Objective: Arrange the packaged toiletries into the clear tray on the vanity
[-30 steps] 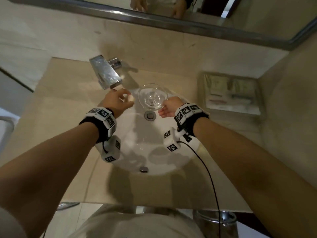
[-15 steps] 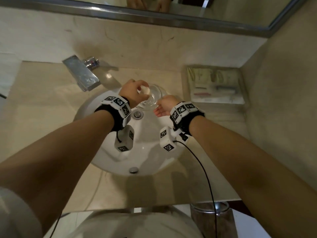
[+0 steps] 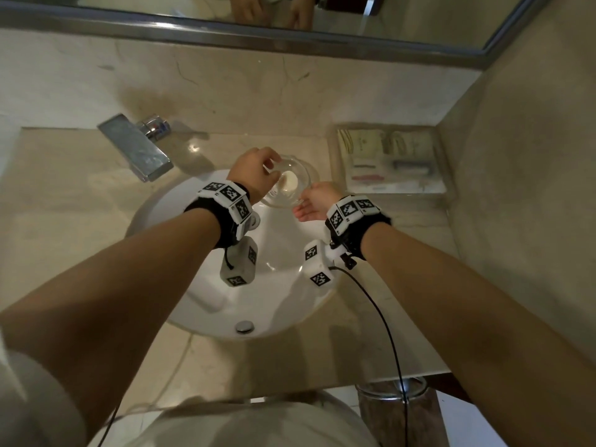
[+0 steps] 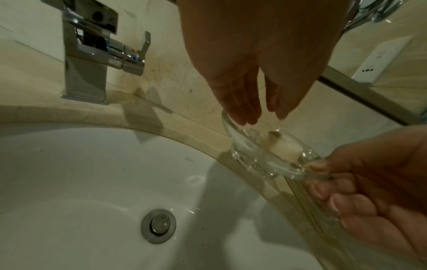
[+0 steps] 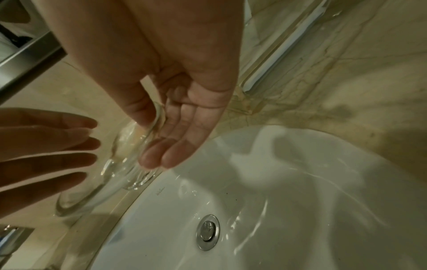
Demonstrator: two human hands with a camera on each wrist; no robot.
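Note:
A round clear glass dish (image 3: 306,176) hangs over the sink's back rim, and a small white soap (image 3: 289,182) lies in it. My right hand (image 3: 314,203) holds the dish by its near edge, thumb on the rim and fingers curled beneath (image 4: 335,199). My left hand (image 3: 258,171) hovers just over the dish's left rim with straight fingers (image 4: 245,111), holding nothing. The clear tray (image 3: 337,156) sits at the back right of the vanity with several packaged toiletries lying flat in it. In the right wrist view the dish (image 5: 129,146) sits between both hands.
A chrome faucet (image 3: 138,150) stands at the back left of the white basin (image 3: 274,295), whose drain (image 4: 158,225) lies below the hands. A mirror runs along the back wall and a stone wall closes the right side. A metal bin (image 3: 396,408) stands under the counter's front edge.
My left hand carried the white soap from beside the faucet to the dish and let it go there. The right hand moved the dish right and back, toward the tray.

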